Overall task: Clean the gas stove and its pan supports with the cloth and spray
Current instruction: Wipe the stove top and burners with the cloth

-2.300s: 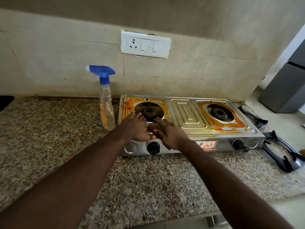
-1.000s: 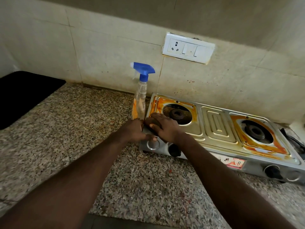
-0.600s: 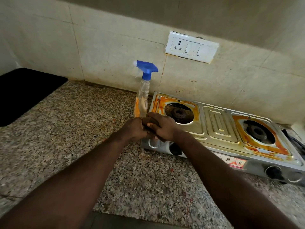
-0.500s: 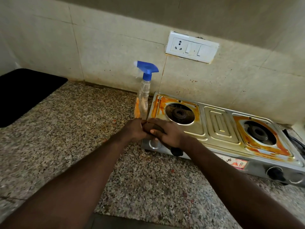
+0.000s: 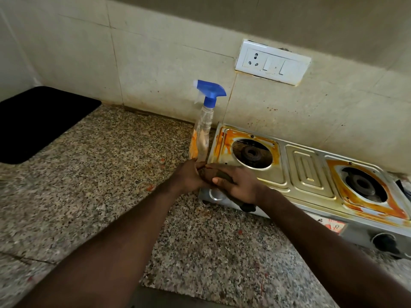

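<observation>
At the front left corner of the stove [image 5: 309,172], both hands held a dark cloth [image 5: 223,174]. The left hand [image 5: 189,177] and the right hand [image 5: 241,186] had their fingers curled round it. The spray bottle [image 5: 201,138] stood on the counter [image 5: 100,174], just beside the stove's back left corner.

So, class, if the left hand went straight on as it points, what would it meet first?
Probably the cloth that the left hand grips with the right hand; beyond it, the stove. Depth is unclear.
</observation>
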